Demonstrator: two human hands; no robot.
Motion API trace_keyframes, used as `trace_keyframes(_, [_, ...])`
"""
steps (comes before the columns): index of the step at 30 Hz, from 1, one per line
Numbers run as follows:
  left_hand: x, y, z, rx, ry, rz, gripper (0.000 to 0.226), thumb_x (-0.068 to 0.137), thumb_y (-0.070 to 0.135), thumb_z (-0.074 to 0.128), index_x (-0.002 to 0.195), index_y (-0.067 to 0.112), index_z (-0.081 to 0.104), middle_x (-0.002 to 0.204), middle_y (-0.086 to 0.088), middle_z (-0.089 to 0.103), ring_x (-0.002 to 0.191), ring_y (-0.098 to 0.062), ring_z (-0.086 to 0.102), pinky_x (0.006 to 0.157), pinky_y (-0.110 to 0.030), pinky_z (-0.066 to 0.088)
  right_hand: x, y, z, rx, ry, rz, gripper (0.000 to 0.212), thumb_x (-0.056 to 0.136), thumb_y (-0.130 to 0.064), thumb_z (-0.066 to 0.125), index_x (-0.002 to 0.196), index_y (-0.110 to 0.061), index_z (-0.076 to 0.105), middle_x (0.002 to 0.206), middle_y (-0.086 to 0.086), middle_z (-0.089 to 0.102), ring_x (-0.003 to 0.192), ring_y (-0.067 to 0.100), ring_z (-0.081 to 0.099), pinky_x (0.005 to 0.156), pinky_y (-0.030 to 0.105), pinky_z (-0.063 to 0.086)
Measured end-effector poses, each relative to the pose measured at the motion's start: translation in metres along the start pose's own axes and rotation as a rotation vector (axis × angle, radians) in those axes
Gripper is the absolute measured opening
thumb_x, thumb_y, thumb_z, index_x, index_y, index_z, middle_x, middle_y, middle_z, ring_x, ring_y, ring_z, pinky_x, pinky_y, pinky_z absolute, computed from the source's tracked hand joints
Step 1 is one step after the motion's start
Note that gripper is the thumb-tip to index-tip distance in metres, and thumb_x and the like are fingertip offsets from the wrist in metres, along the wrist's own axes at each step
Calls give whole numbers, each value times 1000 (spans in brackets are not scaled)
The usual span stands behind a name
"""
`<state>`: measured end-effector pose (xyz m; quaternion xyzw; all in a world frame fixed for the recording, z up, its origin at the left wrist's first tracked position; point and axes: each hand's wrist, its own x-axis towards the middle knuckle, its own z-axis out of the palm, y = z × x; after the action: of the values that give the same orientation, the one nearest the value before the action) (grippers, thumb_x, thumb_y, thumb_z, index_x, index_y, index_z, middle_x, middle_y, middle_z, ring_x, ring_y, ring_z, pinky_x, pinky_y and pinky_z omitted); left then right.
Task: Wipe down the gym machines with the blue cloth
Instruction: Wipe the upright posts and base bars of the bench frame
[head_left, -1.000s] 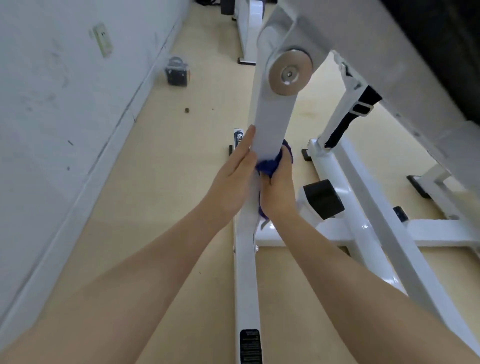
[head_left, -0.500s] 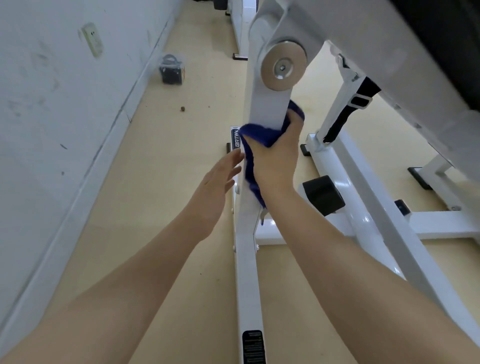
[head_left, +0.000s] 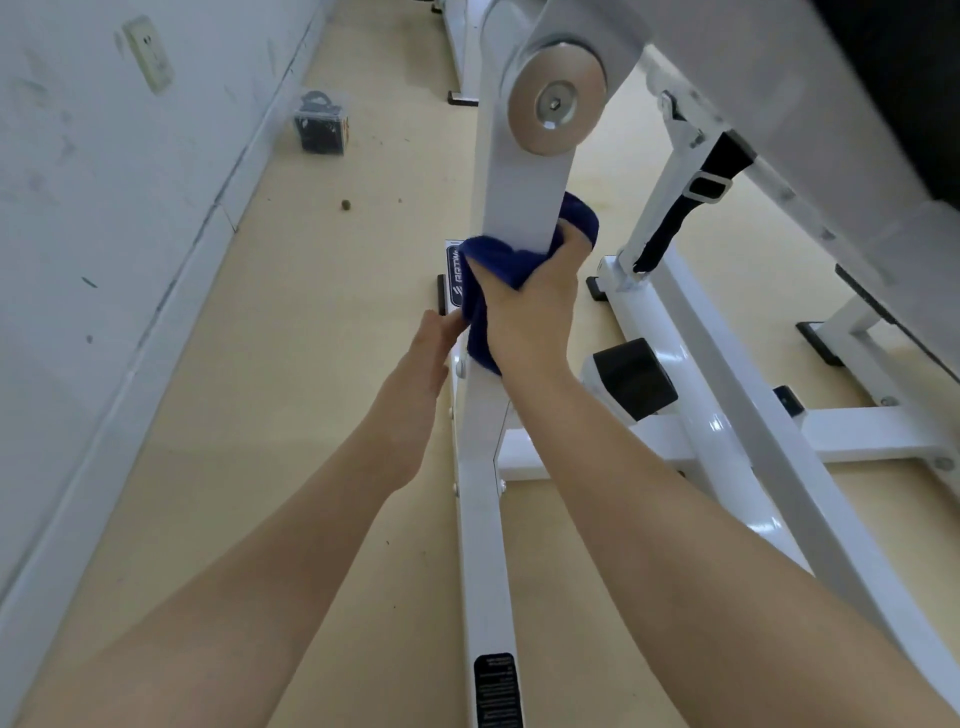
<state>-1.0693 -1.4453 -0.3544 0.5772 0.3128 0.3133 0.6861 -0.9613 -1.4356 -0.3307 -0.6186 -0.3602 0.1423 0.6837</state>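
A pale wooden floor runs along a scuffed white wall with a skirting board at its foot. Over the floor stands a white gym machine, its frame filling the right side of the view: long tubes on the floor, a cross-piece, and a slanting beam overhead. Nearest the camera a flat white upright arm of the machine hangs from a round steel pivot disc with a hex bolt at its centre. A black strap with a metal buckle hangs beside a further post, and a black pad sits low on the frame.

The right hand grasps the blue cloth, bunched and wrapped round the lower end of the upright arm just under the disc; its fingers curl round the far edge with the cloth between skin and metal. A fold of cloth hangs down in front of the palm. The left hand is just below and left of the cloth, its fingers relaxed and fairly straight, the tips reaching toward the hanging fold and the frame; whether they touch is unclear.

By the wall lies a small dark box, and a socket plate is fixed to the wall above it. A black label marks the near floor tube.
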Motion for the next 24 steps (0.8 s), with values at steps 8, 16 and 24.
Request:
trace_keyframes(8, [11, -12, 0, 62, 58, -84, 36, 100, 45, 16, 91, 51, 51, 102, 35, 52, 105, 19, 39, 114, -27, 17, -30, 49, -19, 32, -201, 282, 55, 80, -3, 70, 113, -25, 32, 94, -16, 49, 67, -11, 58, 70, 19, 54])
trace_keyframes(16, [10, -14, -4, 18, -83, -72, 48, 103, 23, 9, 143, 6, 28, 148, -5, 35, 138, -14, 29, 97, -13, 29, -23, 70, -16, -6, -217, 174, 62, 80, -14, 68, 128, -15, 28, 117, -1, 51, 105, 8, 56, 91, 28, 50])
trace_keyframes(24, [22, -44, -19, 226, -18, -42, 64, 84, 64, 8, 140, 44, 33, 147, 22, 31, 136, -7, 29, 116, -35, 14, -30, 80, -28, -94, -167, 75, 42, 87, -1, 58, 117, -19, 35, 96, -25, 46, 83, -18, 52, 75, 6, 45])
